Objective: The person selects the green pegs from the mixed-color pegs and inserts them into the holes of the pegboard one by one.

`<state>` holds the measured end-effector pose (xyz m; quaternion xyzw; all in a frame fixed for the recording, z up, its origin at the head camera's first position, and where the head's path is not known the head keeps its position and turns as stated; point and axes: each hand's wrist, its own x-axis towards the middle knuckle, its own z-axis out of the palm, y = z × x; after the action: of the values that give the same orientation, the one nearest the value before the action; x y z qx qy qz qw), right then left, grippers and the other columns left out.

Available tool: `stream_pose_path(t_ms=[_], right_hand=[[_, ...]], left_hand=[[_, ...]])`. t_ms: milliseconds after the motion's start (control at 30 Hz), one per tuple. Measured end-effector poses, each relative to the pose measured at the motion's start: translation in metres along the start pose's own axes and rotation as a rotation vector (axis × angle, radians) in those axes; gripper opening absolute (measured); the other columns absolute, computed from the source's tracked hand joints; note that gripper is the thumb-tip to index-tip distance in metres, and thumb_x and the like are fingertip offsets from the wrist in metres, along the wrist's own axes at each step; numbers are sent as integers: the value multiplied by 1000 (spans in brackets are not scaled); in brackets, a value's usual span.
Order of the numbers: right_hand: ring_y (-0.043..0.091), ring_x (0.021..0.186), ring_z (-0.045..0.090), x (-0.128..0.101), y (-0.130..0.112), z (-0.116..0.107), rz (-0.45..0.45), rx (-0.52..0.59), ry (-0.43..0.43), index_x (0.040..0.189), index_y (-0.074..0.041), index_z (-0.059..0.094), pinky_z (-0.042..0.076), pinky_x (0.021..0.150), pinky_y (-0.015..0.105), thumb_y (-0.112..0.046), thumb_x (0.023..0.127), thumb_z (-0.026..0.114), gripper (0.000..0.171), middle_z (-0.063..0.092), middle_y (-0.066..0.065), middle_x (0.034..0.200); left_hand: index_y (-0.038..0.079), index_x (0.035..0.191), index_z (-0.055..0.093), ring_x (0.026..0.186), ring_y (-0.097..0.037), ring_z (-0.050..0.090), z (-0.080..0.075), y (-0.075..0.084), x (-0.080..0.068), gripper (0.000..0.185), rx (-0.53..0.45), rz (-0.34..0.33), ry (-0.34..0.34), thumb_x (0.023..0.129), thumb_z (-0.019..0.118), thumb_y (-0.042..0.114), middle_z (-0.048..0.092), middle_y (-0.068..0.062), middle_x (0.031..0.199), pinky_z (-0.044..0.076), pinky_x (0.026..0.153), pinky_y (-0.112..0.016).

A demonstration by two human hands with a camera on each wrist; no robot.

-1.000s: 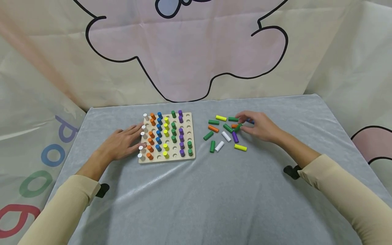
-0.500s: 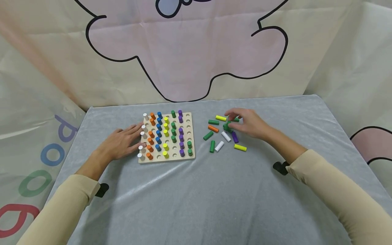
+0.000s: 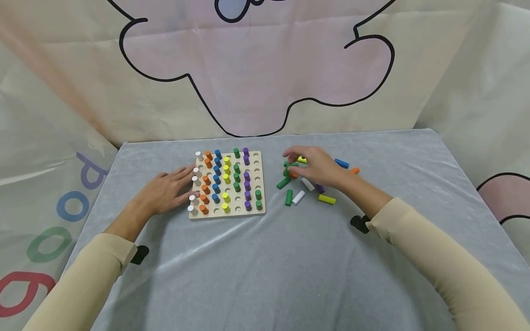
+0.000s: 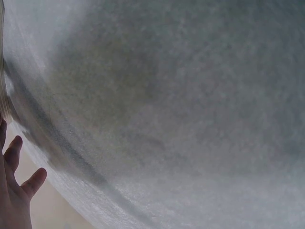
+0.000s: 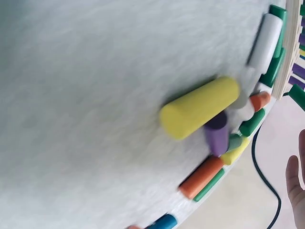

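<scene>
In the head view, the pegboard (image 3: 227, 217) lies on the grey cloth (image 3: 248, 276), its columns, left to right, holding white pegs (image 3: 195, 180), orange pegs (image 3: 205, 189), blue pegs (image 3: 216, 188), yellow pegs (image 3: 226, 178), green pegs (image 3: 236, 177) and purple pegs (image 3: 247, 186); two more green ones stand at the near end of the rightmost column. The left hand (image 3: 165, 192) rests, thumb apart, at the board's left edge. The right hand (image 3: 314, 164) pinches a green peg (image 3: 286, 172) over the loose pegs (image 3: 327, 199).

The left wrist view shows that hand beside the board's edge.

In the right wrist view, a yellow peg lies nearest, touching or overlapping a purple one; I cannot tell which.
</scene>
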<state>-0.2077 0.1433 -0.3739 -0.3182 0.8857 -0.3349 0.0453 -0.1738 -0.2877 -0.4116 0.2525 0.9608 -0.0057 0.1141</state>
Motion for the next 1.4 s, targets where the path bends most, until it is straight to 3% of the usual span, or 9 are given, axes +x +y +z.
stream_pose_path(t_ms=[400, 600, 733, 1200, 1400], right_hand=[[27, 98, 65, 20, -20, 16, -99, -8, 24, 120, -4, 66, 51, 90, 47, -11, 90, 74, 31, 71, 7, 100], [25, 98, 64, 26, -29, 27, -61, -5, -27, 123, -4, 65, 53, 84, 40, -13, 91, 74, 34, 70, 5, 103], [23, 99, 62, 29, -33, 34, -45, -19, -69, 125, -5, 65, 51, 90, 40, -15, 92, 73, 35, 69, 3, 104], [24, 100, 64, 32, -37, 50, -77, -28, -105, 122, -7, 65, 51, 92, 42, -13, 90, 75, 34, 69, 3, 104], [21, 101, 63, 31, -39, 53, -34, -45, -147, 124, -9, 65, 50, 92, 35, -15, 92, 73, 34, 68, 1, 106]], left_hand=[[6, 158, 24, 147, -40, 26, -2, 0, 1, 83, -3, 2, -2, 99, 41, 63, 18, -15, 164, 33, 107, -63], [6, 158, 23, 147, -40, 26, -2, 1, 2, 85, -2, -1, -9, 99, 40, 64, 18, -16, 164, 33, 107, -64], [6, 158, 22, 147, -40, 26, -2, 1, 1, 85, -1, -4, -14, 99, 40, 64, 18, -16, 164, 33, 107, -64], [5, 157, 25, 146, -41, 27, -1, 1, 1, 83, 1, 1, 2, 99, 40, 63, 19, -16, 164, 33, 107, -65], [5, 157, 26, 146, -41, 27, -1, 1, 0, 82, -2, 10, 4, 100, 41, 61, 19, -16, 164, 33, 106, -64]])
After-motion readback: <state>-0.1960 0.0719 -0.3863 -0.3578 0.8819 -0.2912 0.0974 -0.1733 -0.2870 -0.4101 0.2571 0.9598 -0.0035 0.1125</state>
